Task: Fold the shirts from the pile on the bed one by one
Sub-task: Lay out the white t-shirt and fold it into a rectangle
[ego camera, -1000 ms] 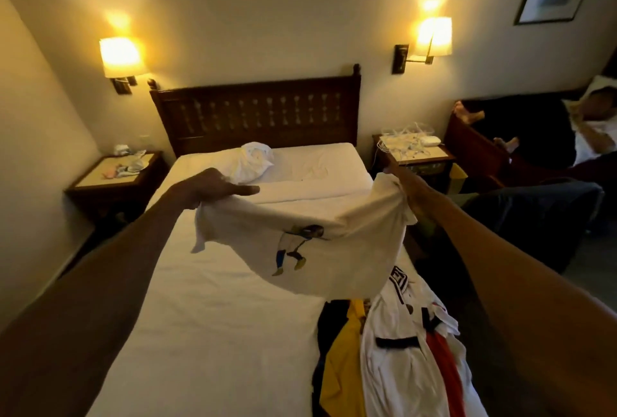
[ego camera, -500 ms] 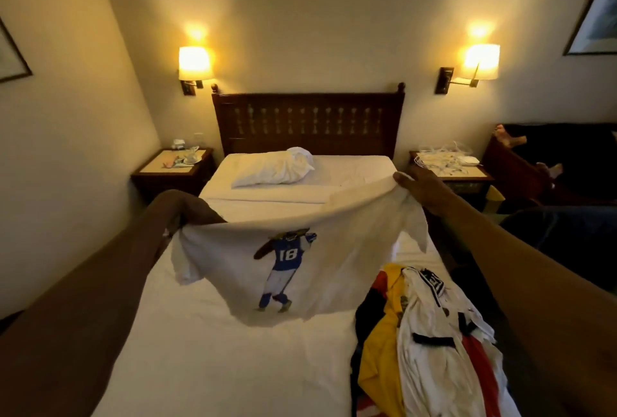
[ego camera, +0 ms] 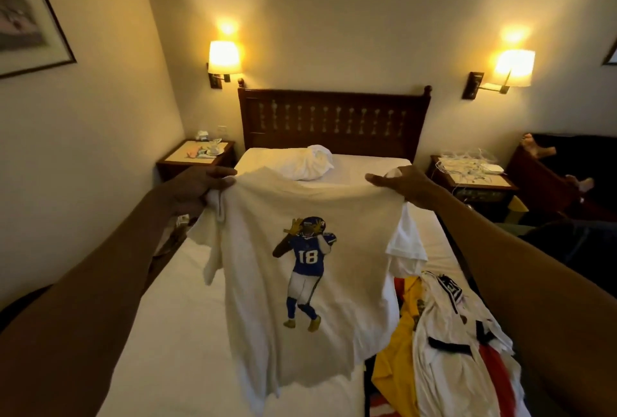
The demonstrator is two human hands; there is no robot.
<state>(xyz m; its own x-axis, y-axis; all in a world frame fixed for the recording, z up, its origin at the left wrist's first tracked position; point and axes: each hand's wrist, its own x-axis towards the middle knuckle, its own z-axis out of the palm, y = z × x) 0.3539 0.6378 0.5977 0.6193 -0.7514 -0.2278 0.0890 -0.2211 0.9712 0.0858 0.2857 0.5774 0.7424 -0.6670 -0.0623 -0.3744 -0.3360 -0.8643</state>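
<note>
The white shirt is held up in the air over the bed, stretched between the two grips. The left grip is clamped on one shoulder, its fingers curled round bunched cloth, and the right grip is clamped on the other shoulder, the thumb laid over the top edge. Half a second ago the shirt was slung slack and slanted, with the right grip carried higher than the left. Now both grips are level and the cloth is drawn out between them. The shirt is hung at full length below the grips, and the printed player with the number 18 is shown upright and whole, where before it was tilted and partly creased. One sleeve is draped below each grip. The pile of shirts, yellow, white and red, is left on the bed below the right grip, with its left edge now partly covered by the hanging shirt. A pillow is seen beyond the grips, between them.
</note>
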